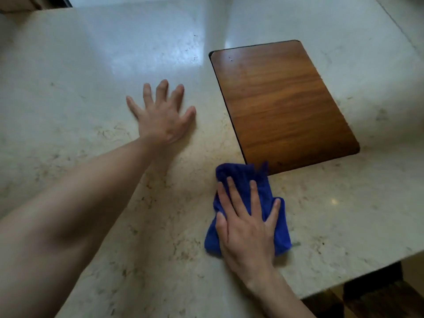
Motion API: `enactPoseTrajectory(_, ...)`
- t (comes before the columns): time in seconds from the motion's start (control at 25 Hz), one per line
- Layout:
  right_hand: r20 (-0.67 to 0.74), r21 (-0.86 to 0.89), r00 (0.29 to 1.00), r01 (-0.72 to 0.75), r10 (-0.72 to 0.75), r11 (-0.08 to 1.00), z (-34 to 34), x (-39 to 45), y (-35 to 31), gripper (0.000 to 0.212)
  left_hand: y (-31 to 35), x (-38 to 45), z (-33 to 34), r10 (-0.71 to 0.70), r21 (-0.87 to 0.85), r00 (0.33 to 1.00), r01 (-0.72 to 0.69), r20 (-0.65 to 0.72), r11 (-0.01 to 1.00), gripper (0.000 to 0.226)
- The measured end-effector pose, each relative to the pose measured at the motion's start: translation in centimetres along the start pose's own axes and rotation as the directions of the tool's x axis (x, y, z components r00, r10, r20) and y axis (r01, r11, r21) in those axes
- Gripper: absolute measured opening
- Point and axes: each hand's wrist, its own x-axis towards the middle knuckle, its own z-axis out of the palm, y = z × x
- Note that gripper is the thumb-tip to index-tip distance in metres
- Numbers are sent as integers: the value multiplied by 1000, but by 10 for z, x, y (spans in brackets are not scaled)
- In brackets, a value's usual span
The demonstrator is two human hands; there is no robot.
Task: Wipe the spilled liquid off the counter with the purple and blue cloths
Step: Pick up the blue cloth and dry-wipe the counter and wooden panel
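Right hand (246,228), fingers (253,193) spread, presses a crumpled blue cloth (245,180) mid-wipe near the pale stone surface (80,106)'s front edge, left hand (164,120) splayed flat; likely next, another sweeping pass.

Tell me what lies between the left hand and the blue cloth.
Head view: only bare speckled counter separates the left hand from the blue cloth.

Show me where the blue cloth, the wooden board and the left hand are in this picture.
blue cloth (231,174): head view, on its far bunched end, beyond the fingertips.
wooden board (284,104): head view, middle of its top face.
left hand (164,115): head view, back of the hand, flat on the counter.
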Motion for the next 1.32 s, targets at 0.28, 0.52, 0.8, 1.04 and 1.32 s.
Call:
enactPoseTrajectory(0.28, -96, 22, 995, -3, 6, 1000, -20, 247, -42, 55, -35, 10, -17, 83, -59, 995, -85, -47, 995, 65)
enactPoseTrajectory(0.52, -8, 100, 999, -46, 47, 994, -55, 477, -62, 56, -73, 14, -14, 269, 77, 963, -269, 1, 960, 63)
enactPoseTrajectory(0.8, 27, 60, 993, 115, -116, 992, -72, 613, -106, 57, -76, 20, -14, 295, 48, 951, -292, -97, 955, 63)
enactPoseTrajectory(1.04, 62, 1, 932, 358, -358, 934, -63, 565, -105, 56, -78, 20, -20, 234, -38, 971, -236, -54, 971, 60)
enactPoseTrajectory(1.32, 97, 59, 882, 457, -461, 887, -38, 341, -91, 61, -78, 21, -19, 200, -136, 967, -221, -156, 966, 38)
